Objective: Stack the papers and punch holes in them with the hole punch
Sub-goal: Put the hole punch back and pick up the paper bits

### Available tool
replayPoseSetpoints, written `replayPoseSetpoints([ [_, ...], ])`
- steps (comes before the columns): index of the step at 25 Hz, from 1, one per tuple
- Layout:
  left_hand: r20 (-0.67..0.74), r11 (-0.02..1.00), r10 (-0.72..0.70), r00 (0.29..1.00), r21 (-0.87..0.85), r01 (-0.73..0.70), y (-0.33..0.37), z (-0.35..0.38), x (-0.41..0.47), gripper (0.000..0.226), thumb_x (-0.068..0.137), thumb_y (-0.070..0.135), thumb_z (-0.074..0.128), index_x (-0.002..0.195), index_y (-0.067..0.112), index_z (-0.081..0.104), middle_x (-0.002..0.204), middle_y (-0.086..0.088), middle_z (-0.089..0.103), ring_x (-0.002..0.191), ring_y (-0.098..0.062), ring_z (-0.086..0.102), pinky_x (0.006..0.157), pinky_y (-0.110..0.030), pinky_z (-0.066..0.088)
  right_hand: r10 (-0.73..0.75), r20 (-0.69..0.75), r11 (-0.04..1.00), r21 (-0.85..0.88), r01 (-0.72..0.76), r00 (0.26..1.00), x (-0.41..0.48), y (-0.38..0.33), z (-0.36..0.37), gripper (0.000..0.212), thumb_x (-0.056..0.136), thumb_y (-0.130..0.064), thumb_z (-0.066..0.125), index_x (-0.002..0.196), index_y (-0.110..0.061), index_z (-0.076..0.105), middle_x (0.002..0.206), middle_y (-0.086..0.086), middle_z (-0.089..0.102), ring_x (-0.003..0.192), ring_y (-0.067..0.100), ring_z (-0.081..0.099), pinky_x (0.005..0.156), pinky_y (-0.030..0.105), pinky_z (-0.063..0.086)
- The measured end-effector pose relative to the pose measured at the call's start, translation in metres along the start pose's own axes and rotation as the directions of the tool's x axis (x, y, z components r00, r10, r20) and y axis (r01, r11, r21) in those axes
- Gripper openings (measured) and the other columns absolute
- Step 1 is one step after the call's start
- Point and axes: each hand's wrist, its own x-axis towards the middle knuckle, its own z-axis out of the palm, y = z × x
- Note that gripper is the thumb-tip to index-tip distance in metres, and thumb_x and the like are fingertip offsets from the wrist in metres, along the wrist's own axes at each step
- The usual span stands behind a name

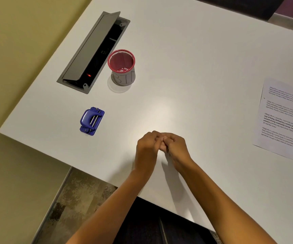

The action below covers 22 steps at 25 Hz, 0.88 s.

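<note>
A blue hole punch (91, 121) sits on the white table (195, 59) toward its left edge. Printed papers (283, 120) lie flat at the far right, cut off by the frame edge. My left hand (146, 147) and my right hand (174, 147) meet in the middle near the table's front edge, fingers curled and touching each other. Neither hand holds anything that I can see. Both hands are well apart from the punch and from the papers.
A red mesh cup (122, 67) with a paper label stands behind the punch. Left of it an open grey cable hatch (91, 50) is set into the table. The table's left corner edge runs close by the punch.
</note>
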Motion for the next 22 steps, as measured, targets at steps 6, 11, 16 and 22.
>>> replayPoseSetpoints([
  [6,0.052,0.995,-0.046,0.998,-0.082,0.05,0.0,-0.001,-0.003,0.026,0.094,0.018,0.044,0.096,0.018,0.07,0.093,0.009,0.061,0.083,0.001,0.057,0.078,-0.008,0.045,0.016,-0.003,0.999,0.033,-0.016,1.0,0.0,-0.004,0.0,0.024,0.101,-0.007,0.041,0.097,-0.007,0.065,0.078,-0.003,0.069,0.058,-0.003,0.07,0.05,0.006,0.048],
  [11,0.036,0.963,-0.173,0.984,-0.205,0.177,-0.011,-0.004,0.001,0.033,0.093,0.011,0.037,0.101,0.027,0.064,0.099,0.007,0.065,0.092,-0.001,0.061,0.08,-0.012,0.046,0.038,0.009,0.997,0.065,-0.038,0.999,-0.001,-0.008,-0.003,0.028,0.101,-0.006,0.04,0.103,0.002,0.066,0.091,0.016,0.073,0.072,0.02,0.074,0.066,0.02,0.06],
  [16,-0.072,0.984,-0.135,0.988,-0.123,0.126,-0.034,-0.01,0.005,0.031,0.098,0.004,0.04,0.113,0.014,0.064,0.11,0.003,0.065,0.103,-0.01,0.061,0.092,-0.017,0.048,0.018,-0.018,0.999,0.036,-0.018,1.0,-0.002,-0.015,-0.009,0.014,0.09,-0.002,0.06,0.101,0.004,0.067,0.088,0.022,0.072,0.067,0.024,0.07,0.074,0.031,0.062],
  [22,-0.056,0.958,-0.084,0.995,0.271,0.096,-0.075,-0.016,0.012,0.042,0.102,0.014,0.037,0.143,0.011,0.045,0.153,-0.007,0.04,0.147,-0.022,0.029,0.122,-0.039,0.021,-0.093,-0.079,0.991,-0.1,0.085,0.992,0.007,-0.035,-0.021,0.008,0.085,0.005,0.065,0.092,0.008,0.068,0.084,0.031,0.071,0.07,0.04,0.071,0.062,0.035,0.063],
])
